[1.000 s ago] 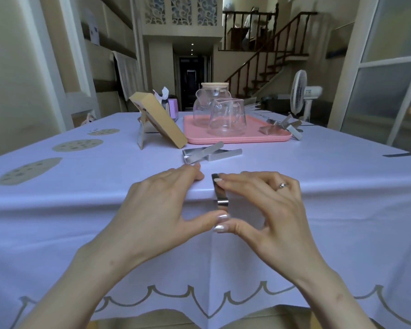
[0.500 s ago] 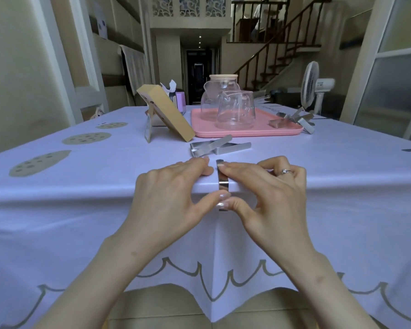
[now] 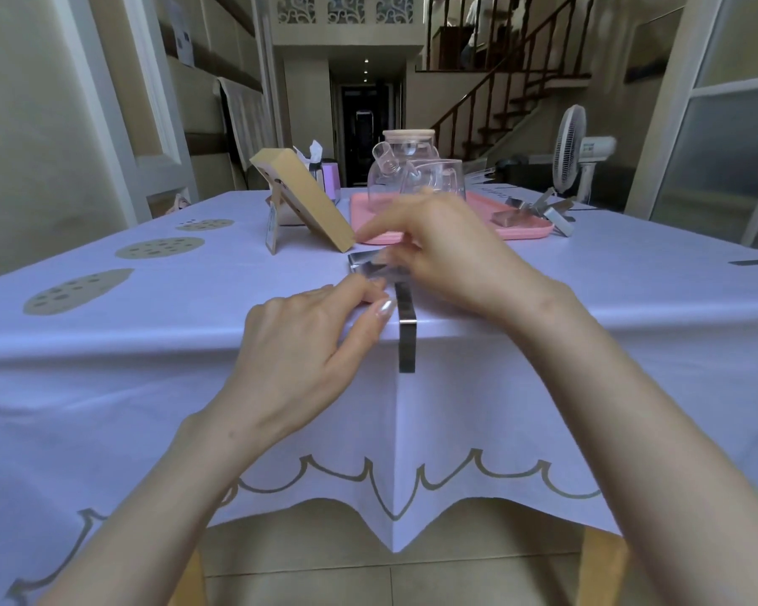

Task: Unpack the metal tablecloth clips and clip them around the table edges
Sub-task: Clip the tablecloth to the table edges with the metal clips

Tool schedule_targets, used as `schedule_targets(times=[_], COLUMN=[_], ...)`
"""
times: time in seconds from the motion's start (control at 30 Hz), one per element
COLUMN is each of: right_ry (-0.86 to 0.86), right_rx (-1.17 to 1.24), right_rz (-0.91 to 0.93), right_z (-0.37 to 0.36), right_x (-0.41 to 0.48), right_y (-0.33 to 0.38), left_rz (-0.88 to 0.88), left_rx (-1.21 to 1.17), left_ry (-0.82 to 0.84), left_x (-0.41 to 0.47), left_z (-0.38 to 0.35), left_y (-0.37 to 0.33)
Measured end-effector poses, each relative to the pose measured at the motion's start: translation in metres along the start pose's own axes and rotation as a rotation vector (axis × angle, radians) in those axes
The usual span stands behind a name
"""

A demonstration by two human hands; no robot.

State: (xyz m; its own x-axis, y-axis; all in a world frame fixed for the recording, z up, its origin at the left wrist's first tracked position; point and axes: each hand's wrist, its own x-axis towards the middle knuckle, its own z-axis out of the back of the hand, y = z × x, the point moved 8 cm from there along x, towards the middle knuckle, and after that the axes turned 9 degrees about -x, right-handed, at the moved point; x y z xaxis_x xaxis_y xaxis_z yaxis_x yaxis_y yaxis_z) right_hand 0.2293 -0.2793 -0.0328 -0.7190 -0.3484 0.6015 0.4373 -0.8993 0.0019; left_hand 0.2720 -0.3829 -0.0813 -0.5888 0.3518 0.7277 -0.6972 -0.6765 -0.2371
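Head view: we note one clip [image 3: 407,332] clamped on the tablecloth [image 3: 149,343] where it turns down toward us. Left hand [image 3: 298,343] rests flat just beside it, fingers relaxed, holding nothing. Right hand [image 3: 447,251] is over the loose clips [image 3: 364,262]; it is blurred and we cannot tell its grasp.

Lavender tablecloth [image 3: 106,365] with grey scalloped border and speckled ovals; pink tray [image 3: 526,231]; silver clip [image 3: 407,343].

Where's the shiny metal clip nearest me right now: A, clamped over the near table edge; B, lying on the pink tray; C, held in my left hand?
A: the shiny metal clip sits clamped over the near edge of the cloth-covered table, beside the left hand.
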Motion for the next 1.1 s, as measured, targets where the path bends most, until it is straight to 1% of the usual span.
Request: schedule_targets(times=[0.07, 0.1, 0.23, 0.33, 0.43, 0.5, 0.6, 0.7, 0.83, 0.93, 1.0, 1.1], right_ry=[0.128, 0.149, 0.147, 0.084, -0.021, -0.081, -0.151, -0.236, -0.352, -0.448, -0.505, -0.575], right_rx=[-0.078, -0.093, -0.052, -0.022, 0.131, 0.235, 0.372, 0.455, 0.587, 0.715, 0.732, 0.719], right_rz=[0.051, 0.061, 0.092, 0.099, -0.006, -0.094, -0.225, -0.367, -0.575, -0.66, -0.697, -0.75], right_z=[-0.022, -0.027, -0.031, -0.022, 0.003, 0.023, 0.047, 0.064, 0.071, 0.078, 0.084, 0.09], right_x=[0.019, 0.025, 0.029, 0.022, 0.007, -0.006, -0.029, -0.058, -0.1, -0.126, -0.142, -0.164], right_y=[0.002, 0.003, 0.006, 0.002, -0.018, -0.033, -0.06, -0.097, -0.145, -0.168, -0.18, -0.198], left_rz=[0.01, 0.011, 0.02, 0.002, -0.077, -0.12, -0.167, -0.199, -0.232, -0.283, -0.288, -0.257], left_rx=[0.01, 0.011, -0.001, 0.053, 0.102, 0.065, 0.027, 0.005, -0.089, -0.057, -0.022, -0.028], left_ry=[-0.002, -0.002, -0.006, -0.025, -0.017, 0.017, 0.146, 0.256, 0.387, 0.512, 0.592, 0.651], left_x=[0.0, 0.0, 0.001, 0.004, 0.013, 0.023, 0.04, 0.055, 0.069, 0.076, 0.082, 0.09], left_z=[0.0, 0.0, 0.001, 0.002, -0.002, -0.011, -0.038, -0.069, -0.111, -0.139, -0.157, -0.18], left_y=[0.001, 0.001, 0.001, -0.003, -0.025, -0.045, -0.068, -0.087, -0.116, -0.135, -0.146, -0.163])
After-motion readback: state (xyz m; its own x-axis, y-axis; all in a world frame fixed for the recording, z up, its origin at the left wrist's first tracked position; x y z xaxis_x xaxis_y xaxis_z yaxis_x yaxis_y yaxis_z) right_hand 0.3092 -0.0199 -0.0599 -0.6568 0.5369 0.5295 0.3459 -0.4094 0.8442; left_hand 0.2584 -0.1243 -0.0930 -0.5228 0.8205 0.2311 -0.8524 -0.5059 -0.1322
